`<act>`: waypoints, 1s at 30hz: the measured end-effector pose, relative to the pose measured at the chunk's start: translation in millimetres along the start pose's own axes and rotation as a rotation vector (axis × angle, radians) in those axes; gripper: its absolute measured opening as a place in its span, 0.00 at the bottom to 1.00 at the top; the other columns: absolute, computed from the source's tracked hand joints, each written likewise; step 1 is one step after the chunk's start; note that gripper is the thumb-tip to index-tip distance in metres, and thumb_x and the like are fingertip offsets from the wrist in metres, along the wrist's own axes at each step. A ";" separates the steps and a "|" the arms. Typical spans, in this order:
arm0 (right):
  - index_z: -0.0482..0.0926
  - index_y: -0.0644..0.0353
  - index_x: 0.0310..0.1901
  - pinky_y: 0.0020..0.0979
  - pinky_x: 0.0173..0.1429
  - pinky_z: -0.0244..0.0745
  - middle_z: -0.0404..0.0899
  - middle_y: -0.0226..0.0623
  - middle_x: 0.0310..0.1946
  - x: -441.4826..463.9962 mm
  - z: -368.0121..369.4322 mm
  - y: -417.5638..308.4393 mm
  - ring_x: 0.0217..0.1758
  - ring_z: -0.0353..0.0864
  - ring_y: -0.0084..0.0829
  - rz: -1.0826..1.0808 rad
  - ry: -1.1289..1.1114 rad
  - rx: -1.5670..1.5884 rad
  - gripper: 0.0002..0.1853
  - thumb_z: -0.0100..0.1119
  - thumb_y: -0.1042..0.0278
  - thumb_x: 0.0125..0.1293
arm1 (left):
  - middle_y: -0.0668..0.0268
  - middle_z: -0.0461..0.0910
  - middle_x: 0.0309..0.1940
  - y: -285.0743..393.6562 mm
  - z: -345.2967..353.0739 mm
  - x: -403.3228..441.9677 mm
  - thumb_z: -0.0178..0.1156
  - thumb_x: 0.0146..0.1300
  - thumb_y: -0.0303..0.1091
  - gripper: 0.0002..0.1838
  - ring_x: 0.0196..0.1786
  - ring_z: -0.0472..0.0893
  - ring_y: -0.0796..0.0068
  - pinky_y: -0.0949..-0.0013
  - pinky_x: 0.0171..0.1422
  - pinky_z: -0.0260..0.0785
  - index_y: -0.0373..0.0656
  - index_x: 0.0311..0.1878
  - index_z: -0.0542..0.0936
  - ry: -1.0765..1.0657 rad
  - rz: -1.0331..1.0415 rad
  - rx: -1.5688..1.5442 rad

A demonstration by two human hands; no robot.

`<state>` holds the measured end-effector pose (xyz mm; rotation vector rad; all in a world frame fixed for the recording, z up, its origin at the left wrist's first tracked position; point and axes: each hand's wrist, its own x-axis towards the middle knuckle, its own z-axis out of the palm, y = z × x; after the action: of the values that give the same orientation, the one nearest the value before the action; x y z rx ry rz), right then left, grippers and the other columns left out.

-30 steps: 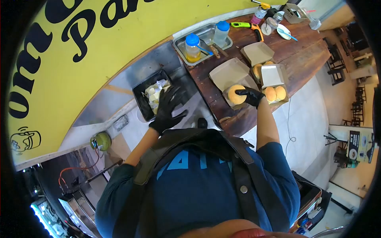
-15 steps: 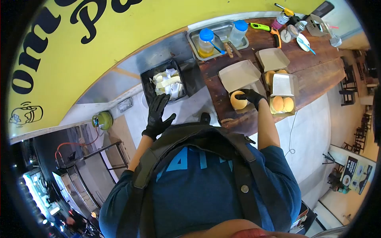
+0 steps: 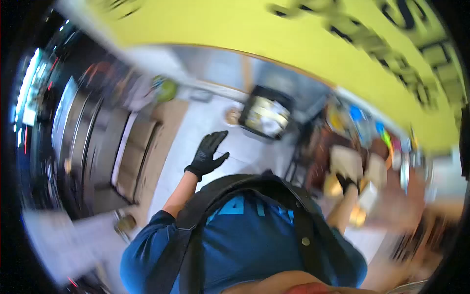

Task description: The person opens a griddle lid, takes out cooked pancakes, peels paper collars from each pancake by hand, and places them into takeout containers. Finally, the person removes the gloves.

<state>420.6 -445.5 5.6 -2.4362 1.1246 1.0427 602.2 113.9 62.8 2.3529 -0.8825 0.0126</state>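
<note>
My left hand, in a black glove, hangs in the air over the pale floor with thumb and fingers apart, holding nothing. My right hand, also black-gloved, reaches to the wooden table beside a round bun. Motion blur hides its fingers, so its grip on the bun is unclear. Behind it stands the raised lid of a cardboard box. Just right of that hand is a second box with a white inner lid, and buns show in it.
A black bin full of crumpled paper stands below the yellow wall. Blue-capped bottles are blurred at the table's back. A green gas cylinder stands far left, with shelving nearer on that side.
The whole view has swung left, so the bin and table appear farther right and blurred. My left hand is now away from the bin; my right hand stays by the bun.
</note>
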 end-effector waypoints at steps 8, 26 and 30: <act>0.67 0.57 0.66 0.43 0.70 0.60 0.67 0.50 0.65 -137.5 -18.1 -420.6 0.69 0.64 0.48 -1.022 0.727 0.061 0.27 0.49 0.51 0.70 | 0.52 0.67 0.67 -82.6 -96.0 -283.9 0.59 0.64 0.47 0.37 0.67 0.66 0.49 0.51 0.73 0.55 0.52 0.74 0.58 0.300 -0.635 0.080; 0.78 0.49 0.58 0.39 0.61 0.71 0.80 0.44 0.54 -384.2 396.1 -812.8 0.58 0.78 0.43 -1.313 -0.497 -1.352 0.24 0.52 0.47 0.65 | 0.57 0.69 0.66 -254.0 -366.6 -621.3 0.59 0.66 0.42 0.29 0.68 0.68 0.59 0.60 0.71 0.59 0.46 0.69 0.67 0.977 -0.914 -0.005; 0.78 0.52 0.57 0.39 0.61 0.71 0.80 0.43 0.53 -384.4 409.6 -874.5 0.57 0.78 0.43 -1.155 -0.467 -1.231 0.22 0.51 0.51 0.67 | 0.53 0.69 0.65 -329.1 -468.1 -628.7 0.58 0.65 0.47 0.30 0.67 0.67 0.51 0.58 0.72 0.58 0.48 0.68 0.67 0.848 -0.966 0.169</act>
<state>696.1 554.3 -64.5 -2.4671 -1.3426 1.8391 403.2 937.9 126.0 2.3309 0.6778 0.6408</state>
